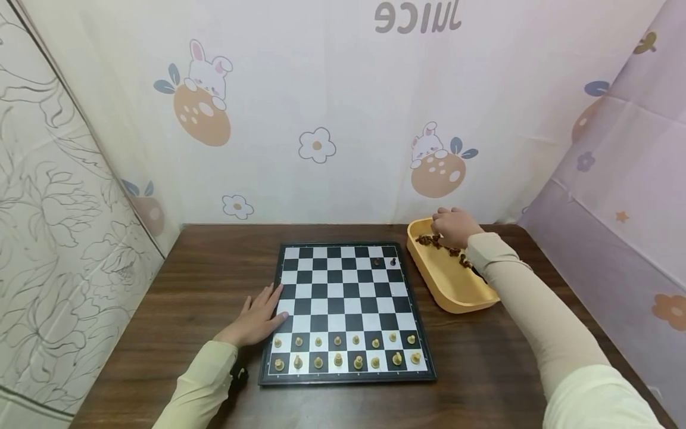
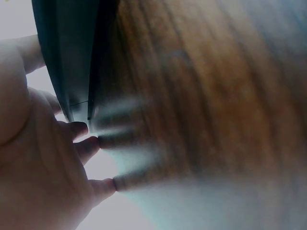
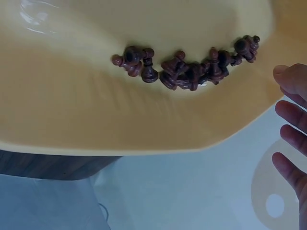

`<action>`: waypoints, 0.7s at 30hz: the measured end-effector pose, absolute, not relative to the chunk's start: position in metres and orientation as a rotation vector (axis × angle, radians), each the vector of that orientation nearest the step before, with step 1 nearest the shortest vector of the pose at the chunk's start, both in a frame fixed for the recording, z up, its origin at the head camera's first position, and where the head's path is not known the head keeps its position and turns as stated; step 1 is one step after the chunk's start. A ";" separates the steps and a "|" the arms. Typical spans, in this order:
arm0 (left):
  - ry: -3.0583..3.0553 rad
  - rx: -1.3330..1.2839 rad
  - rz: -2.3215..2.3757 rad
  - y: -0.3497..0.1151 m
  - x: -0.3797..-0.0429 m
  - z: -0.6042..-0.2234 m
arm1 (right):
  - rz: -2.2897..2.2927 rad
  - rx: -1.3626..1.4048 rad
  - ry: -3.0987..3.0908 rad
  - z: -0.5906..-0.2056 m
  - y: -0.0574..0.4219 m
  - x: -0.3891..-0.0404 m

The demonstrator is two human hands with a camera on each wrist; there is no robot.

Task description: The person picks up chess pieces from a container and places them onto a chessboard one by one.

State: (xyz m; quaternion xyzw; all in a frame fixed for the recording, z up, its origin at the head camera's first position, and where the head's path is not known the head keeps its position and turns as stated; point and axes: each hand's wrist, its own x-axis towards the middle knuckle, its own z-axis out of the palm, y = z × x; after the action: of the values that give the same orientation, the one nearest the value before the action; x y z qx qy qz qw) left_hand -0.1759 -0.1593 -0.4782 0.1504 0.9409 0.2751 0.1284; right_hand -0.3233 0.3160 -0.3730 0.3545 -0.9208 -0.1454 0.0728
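Observation:
My left hand [image 1: 255, 320] lies spread against the left edge of the chessboard [image 1: 343, 380], fingertips and thumb right at its rim. In the left wrist view, that hand [image 2: 43, 143] is beside the board's dark side wall [image 2: 72, 52]. Over the far end of a yellow tray [image 1: 452, 307] is my right hand [image 1: 455, 227]. The right wrist view shows its fingers [image 3: 288, 165] loosely bent and apart, with no piece visible between them. Dark red-brown chess pieces [image 3: 192, 72] lie heaped along the tray's side. Two dark pieces, one a pawn [image 1: 393, 261], stand at the board's far right.
Two rows of pale gold chess pieces [image 1: 338, 359] stand along the board's near side. A small dark object [image 1: 241, 375] lies by the left sleeve. The brown wooden table [image 1: 214, 262] ends at a patterned curtain [image 1: 321, 89] behind, with more curtain on both sides.

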 end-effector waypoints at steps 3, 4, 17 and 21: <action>2.733 0.419 0.792 -0.159 -0.175 -0.475 | -0.440 1.053 -2.782 -0.379 0.319 -0.327; 2.732 0.414 0.783 -0.159 -0.175 -0.475 | -0.443 1.049 -2.786 -0.381 0.320 -0.329; 2.729 0.382 0.778 -0.159 -0.175 -0.474 | -0.519 1.029 -2.779 -0.394 0.314 -0.340; 2.731 0.375 0.771 -0.158 -0.176 -0.474 | -0.481 1.003 -2.829 -0.393 0.312 -0.336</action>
State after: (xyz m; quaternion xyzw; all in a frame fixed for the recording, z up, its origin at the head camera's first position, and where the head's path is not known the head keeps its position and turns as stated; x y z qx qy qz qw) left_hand -0.1758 -0.1577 -0.4743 0.1297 0.9448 0.2668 0.1390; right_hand -0.3361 0.3116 -0.3927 0.3297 -0.9294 -0.1582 0.0508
